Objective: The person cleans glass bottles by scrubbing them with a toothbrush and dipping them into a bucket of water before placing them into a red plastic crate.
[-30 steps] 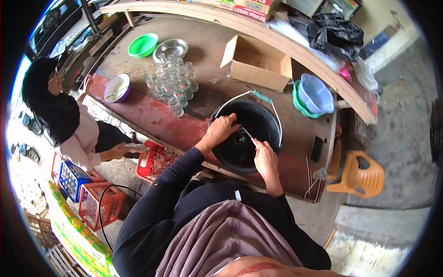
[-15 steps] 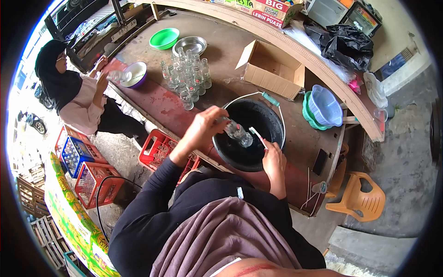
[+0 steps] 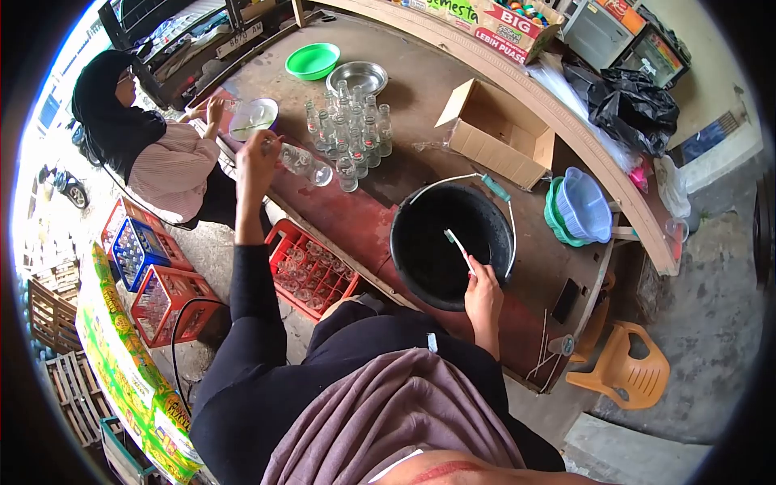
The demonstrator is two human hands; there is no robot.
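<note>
A clear glass bottle (image 3: 304,164) is gripped near its neck by my left hand (image 3: 257,171), tilted above the table's left edge, its base toward the standing bottles. My right hand (image 3: 483,296) holds a toothbrush (image 3: 459,249) by its handle, bristle end up, over the near right rim of a black bucket (image 3: 404,267). The bucket's wire handle has a green grip (image 3: 495,187). Several empty glass bottles (image 3: 356,133) stand grouped on the table, just beyond the held one.
A co-worker (image 3: 174,153) stands at the left by a white-and-purple basin (image 3: 263,109). A green basin (image 3: 313,61), metal bowl (image 3: 357,78), cardboard box (image 3: 505,145) and plastic baskets (image 3: 584,206) sit on the table. A red crate (image 3: 311,271) of bottles is below; an orange chair (image 3: 622,364) stands right.
My left hand has lifted the bottle out from over the bucket and carried it left. My right hand still holds the toothbrush at the bucket. The co-worker's hands moved toward the basin.
</note>
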